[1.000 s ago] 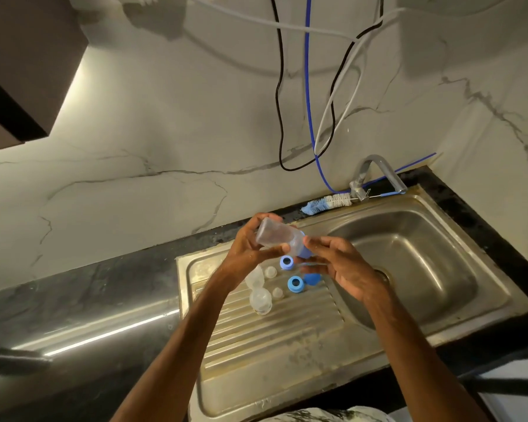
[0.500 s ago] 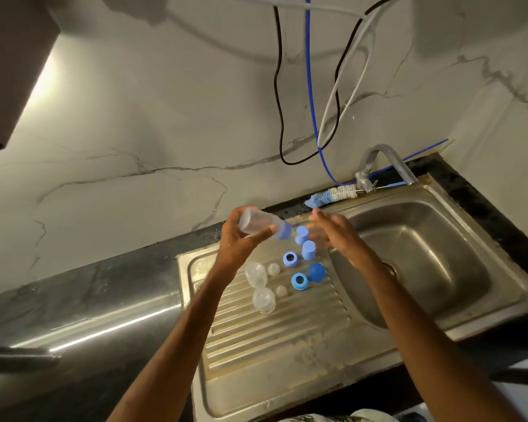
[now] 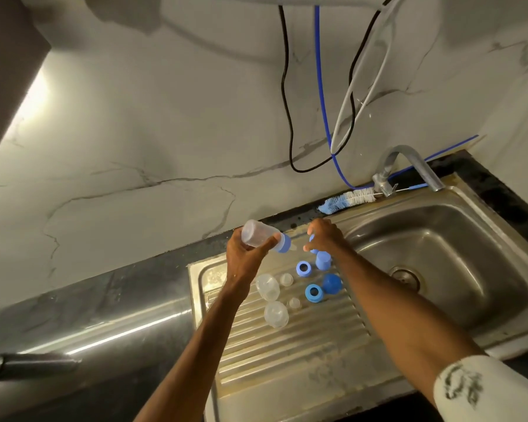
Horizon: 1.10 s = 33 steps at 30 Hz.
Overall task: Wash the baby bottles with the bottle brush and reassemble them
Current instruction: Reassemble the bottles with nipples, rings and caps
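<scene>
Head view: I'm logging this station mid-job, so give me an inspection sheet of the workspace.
Surface: steel drainboard, stained, beside the basin.
Job's things: bottle with blue collar; blue rings, clear parts loose on drainboard; brush behind basin.
Clutter: nothing seen.
Grippers: left hand holds bottle; right hand curls round a blue cap.
Cables: black, blue, white cables hang down the wall.
Surroundings: marble wall, tap.

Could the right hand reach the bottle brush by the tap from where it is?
Probably yes. The bottle brush lies on the sink rim just beyond the right hand, with nothing between them. But that hand pinches a blue cap, so it would likely set that down first.
</scene>
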Each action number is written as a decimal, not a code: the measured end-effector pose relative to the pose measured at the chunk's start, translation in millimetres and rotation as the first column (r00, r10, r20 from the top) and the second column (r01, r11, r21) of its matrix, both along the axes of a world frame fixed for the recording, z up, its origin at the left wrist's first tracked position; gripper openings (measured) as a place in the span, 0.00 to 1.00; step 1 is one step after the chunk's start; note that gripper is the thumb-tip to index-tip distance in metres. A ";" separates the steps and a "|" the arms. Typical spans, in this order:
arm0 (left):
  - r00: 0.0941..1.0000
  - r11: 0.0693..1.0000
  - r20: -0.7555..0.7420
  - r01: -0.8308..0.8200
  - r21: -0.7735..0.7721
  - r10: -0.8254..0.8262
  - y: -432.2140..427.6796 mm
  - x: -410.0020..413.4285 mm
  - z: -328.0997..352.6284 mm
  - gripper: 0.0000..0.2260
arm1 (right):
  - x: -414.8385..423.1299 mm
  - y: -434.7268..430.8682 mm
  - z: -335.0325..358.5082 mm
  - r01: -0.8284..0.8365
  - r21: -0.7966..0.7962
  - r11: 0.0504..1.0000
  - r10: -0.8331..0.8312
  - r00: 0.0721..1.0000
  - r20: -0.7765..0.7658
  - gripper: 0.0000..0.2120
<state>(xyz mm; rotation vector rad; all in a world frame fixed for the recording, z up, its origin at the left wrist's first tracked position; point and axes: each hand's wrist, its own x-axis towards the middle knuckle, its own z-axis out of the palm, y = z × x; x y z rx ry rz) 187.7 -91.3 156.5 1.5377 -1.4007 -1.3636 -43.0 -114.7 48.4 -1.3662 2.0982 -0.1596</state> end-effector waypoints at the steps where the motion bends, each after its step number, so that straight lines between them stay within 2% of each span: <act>1: 1.000 1.000 -0.014 0.013 0.005 -0.013 0.1 0.1 0.7 0.44 | -0.2 -2.0 -7.0 -0.002 0.005 1.000 0.002 1.000 -0.015 0.30; 6: 0.995 0.999 -0.091 0.030 0.043 -0.026 0.0 0.9 2.6 0.40 | 0.1 -8.2 -26.6 0.037 -0.078 0.996 -0.037 0.999 -0.007 0.20; 9: 0.988 0.997 -0.155 0.012 0.082 0.001 -2.8 2.6 4.8 0.39 | -5.8 -7.2 -8.2 0.182 -0.238 0.954 -0.151 0.978 0.145 0.14; 11: 0.981 0.994 -0.196 0.014 0.113 0.008 -4.4 5.5 7.6 0.37 | -12.3 7.1 18.8 0.313 -0.365 0.877 -0.162 0.906 0.390 0.13; 13: 0.968 0.988 -0.252 0.024 0.150 0.015 -3.7 8.2 10.3 0.33 | -17.3 34.9 50.4 0.393 -0.387 0.834 -0.078 0.779 0.622 0.13; 16: 0.950 0.975 -0.314 0.068 0.211 0.001 4.8 6.9 18.3 0.25 | -15.6 79.9 82.4 0.408 -0.326 0.853 0.004 0.619 0.786 0.13; 20: 0.928 0.952 -0.372 0.132 0.278 -0.020 23.9 -0.1 32.4 0.14 | -6.7 120.4 104.2 0.453 -0.319 0.832 0.029 0.540 0.841 0.14; 26: 0.911 0.955 -0.412 0.145 0.260 -0.026 45.4 0.6 50.2 0.17 | -10.4 155.4 128.6 0.535 -0.321 0.781 0.026 0.486 0.874 0.15; 30: 0.896 0.960 -0.444 0.140 0.243 -0.018 54.8 -0.6 60.0 0.17 | -6.7 164.5 146.1 0.497 -0.379 0.780 0.077 0.525 0.847 0.14; 33: 0.892 0.958 -0.451 0.167 0.232 -0.046 65.3 -8.9 65.3 0.18 | 2.6 167.4 151.3 0.419 -0.463 0.781 0.124 0.623 0.773 0.17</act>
